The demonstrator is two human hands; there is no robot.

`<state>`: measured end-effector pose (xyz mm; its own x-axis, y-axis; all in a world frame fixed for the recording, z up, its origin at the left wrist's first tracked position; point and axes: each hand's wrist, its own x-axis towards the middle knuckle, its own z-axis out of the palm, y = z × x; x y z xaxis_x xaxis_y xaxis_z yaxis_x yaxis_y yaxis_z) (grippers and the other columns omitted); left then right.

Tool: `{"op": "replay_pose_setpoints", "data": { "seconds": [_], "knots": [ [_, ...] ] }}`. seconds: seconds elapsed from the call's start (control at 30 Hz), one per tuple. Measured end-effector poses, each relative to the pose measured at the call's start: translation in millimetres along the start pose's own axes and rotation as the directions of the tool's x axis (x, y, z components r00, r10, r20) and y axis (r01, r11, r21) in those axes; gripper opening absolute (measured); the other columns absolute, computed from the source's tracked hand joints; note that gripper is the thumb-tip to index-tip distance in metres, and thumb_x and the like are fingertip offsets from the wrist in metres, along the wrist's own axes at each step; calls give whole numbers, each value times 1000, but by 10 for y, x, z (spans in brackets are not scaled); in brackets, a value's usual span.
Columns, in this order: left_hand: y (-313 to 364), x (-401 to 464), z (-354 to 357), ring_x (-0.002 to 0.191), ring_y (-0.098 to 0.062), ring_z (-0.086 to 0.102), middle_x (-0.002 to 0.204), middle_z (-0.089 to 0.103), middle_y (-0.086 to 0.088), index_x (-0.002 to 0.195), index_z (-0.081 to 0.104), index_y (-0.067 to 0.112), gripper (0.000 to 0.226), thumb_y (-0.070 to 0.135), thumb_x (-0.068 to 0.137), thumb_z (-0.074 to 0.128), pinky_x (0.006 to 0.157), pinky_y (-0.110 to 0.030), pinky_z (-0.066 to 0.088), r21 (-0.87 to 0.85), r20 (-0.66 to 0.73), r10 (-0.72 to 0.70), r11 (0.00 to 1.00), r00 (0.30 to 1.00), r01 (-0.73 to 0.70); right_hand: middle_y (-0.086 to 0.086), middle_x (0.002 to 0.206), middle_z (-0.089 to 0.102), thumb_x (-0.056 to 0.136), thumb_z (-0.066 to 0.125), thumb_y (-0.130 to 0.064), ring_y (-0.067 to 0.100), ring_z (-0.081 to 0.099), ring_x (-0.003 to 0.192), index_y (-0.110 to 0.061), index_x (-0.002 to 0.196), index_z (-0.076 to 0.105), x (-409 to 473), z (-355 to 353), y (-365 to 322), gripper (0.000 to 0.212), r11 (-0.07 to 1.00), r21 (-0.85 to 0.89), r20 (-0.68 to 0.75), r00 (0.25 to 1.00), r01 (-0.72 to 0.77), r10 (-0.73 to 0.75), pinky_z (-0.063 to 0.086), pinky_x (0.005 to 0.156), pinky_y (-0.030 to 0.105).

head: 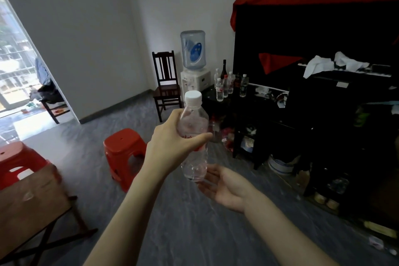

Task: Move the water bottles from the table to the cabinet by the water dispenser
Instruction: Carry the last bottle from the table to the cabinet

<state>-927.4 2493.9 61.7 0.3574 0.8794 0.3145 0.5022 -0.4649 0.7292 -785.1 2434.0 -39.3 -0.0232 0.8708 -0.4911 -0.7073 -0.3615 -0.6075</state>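
Observation:
My left hand (172, 144) grips a clear water bottle (194, 164) with a white cap and a red label, held upright in mid-air over the floor. Just below the bottle's base my right hand (226, 188) lies palm up with relaxed fingers, holding nothing. Ahead stands the water dispenser (194, 65) with its blue jug. Right of it is the dark cabinet (254, 106), and several bottles (228, 86) stand on its top. A corner of the brown table (28, 201) shows at the lower left.
Two red plastic stools (123, 153) (17, 162) stand on the grey floor near the table. A dark wooden chair (166, 84) sits left of the dispenser. Cluttered dark shelves with red cloth fill the right side. An open doorway is at the far left.

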Motion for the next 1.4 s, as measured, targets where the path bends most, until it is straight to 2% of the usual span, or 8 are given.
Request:
{"op": "replay_pose_setpoints", "data": {
  "seconds": [0.2, 0.47, 0.7, 0.87, 1.0, 1.13, 1.23, 1.4],
  "knots": [
    [-349, 707, 85, 98, -12, 71, 103, 73, 13, 121, 55, 42, 71, 74, 60, 75, 87, -47, 60, 2, -12, 4, 1000, 1000, -4, 10, 87, 69, 93, 55, -12, 22, 63, 80, -6, 94, 66, 698, 133, -345, 13, 1000, -9, -2, 1000, 6, -6, 53, 72, 33],
    [-970, 1890, -31, 99, -12, 70, 105, 72, 15, 122, 53, 44, 75, 77, 57, 71, 88, -47, 59, -33, -25, 13, 999, 1000, -14, 12, 91, 68, 93, 54, -12, 23, 63, 81, -4, 95, 65, 1821, 589, -888, 14, 999, -33, -16, 1000, 22, -23, 53, 74, 34],
    [-1412, 2788, -75, 100, -12, 69, 105, 72, 15, 122, 54, 43, 75, 76, 57, 69, 89, -47, 58, -54, 14, 11, 998, 1000, -10, 15, 114, 66, 93, 56, -13, 27, 64, 96, -4, 112, 65, 2643, 879, -1255, 22, 1000, -24, -58, 998, 9, -10, 53, 85, 36],
    [-1703, 3334, 8, 100, -11, 70, 104, 73, 14, 118, 54, 41, 71, 76, 58, 70, 88, -48, 58, -65, 33, -5, 998, 999, 7, 16, 119, 67, 92, 59, -13, 28, 66, 98, -4, 113, 66, 3237, 900, -1557, 24, 999, -34, -68, 998, -1, -1, 54, 87, 37],
    [-1918, 3880, 178, 97, -9, 70, 103, 73, 14, 122, 54, 41, 75, 75, 58, 71, 88, -47, 59, -66, 46, -14, 998, 999, 17, 15, 112, 72, 91, 60, -13, 28, 68, 97, -4, 106, 68, 3797, 840, -1840, 19, 1000, -28, -63, 998, -12, 11, 57, 84, 36],
    [-2054, 4548, 421, 94, -7, 69, 104, 71, 14, 127, 51, 43, 81, 77, 56, 70, 88, -47, 59, -21, 65, -11, 1000, 998, 13, 16, 115, 71, 84, 65, -12, 29, 67, 100, -2, 113, 67, 4399, 744, -2231, 31, 1000, 2, -58, 998, -13, 13, 56, 85, 36],
    [-2112, 5144, 602, 90, -6, 69, 101, 72, 14, 127, 50, 44, 80, 76, 57, 72, 86, -46, 59, 0, 73, -16, 1000, 997, 16, 17, 121, 68, 89, 60, -12, 29, 65, 102, 1, 123, 62, 4857, 715, -2650, 36, 1000, 5, -52, 999, 0, 0, 54, 86, 36],
    [-2163, 6087, 854, 95, -8, 69, 105, 72, 12, 129, 52, 40, 83, 76, 57, 72, 86, -46, 59, 9, 51, 10, 1000, 999, -11, 16, 120, 69, 85, 65, -12, 29, 64, 107, -1, 123, 64, 5533, 678, -3404, 40, 1000, -6, -14, 1000, 23, -23, 56, 84, 35]
  ]
}}
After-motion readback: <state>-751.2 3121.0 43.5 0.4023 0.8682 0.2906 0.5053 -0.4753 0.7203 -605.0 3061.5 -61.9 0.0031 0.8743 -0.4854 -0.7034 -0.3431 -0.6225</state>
